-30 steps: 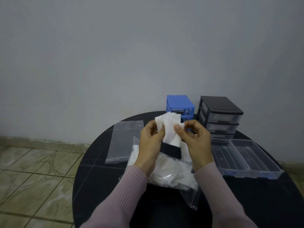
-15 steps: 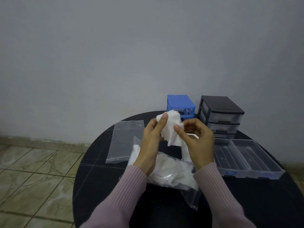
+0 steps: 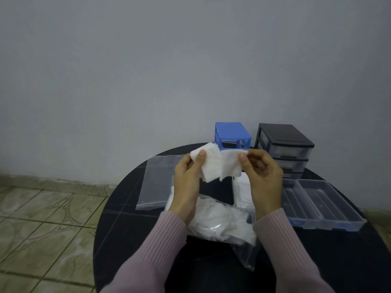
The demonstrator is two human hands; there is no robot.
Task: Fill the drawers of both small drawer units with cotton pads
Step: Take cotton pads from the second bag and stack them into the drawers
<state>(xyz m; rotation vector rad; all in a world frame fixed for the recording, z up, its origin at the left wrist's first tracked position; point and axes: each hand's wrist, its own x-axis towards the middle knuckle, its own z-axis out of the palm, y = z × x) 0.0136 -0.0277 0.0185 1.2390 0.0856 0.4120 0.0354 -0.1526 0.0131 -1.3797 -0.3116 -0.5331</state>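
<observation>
Both hands are raised over the round black table (image 3: 131, 233). My left hand (image 3: 187, 182) pinches a stack of white square cotton pads (image 3: 209, 166); my right hand (image 3: 262, 180) pinches another white pad (image 3: 231, 163) beside it. Below them lies a clear plastic bag of cotton pads (image 3: 220, 223). A blue drawer unit (image 3: 230, 133) with empty slots stands at the back, a black drawer unit (image 3: 285, 144) to its right. Two clear drawers (image 3: 321, 204) lie on the table at the right. Another clear drawer (image 3: 241, 191) sits partly hidden behind my right hand.
An empty clear plastic bag (image 3: 156, 182) lies flat on the table's left side. A grey wall rises right behind the units. Tiled floor (image 3: 46, 225) shows to the left, beyond the table edge.
The pads I held together over the bag are now pulled apart, some in each hand. Both hands have risen slightly.
</observation>
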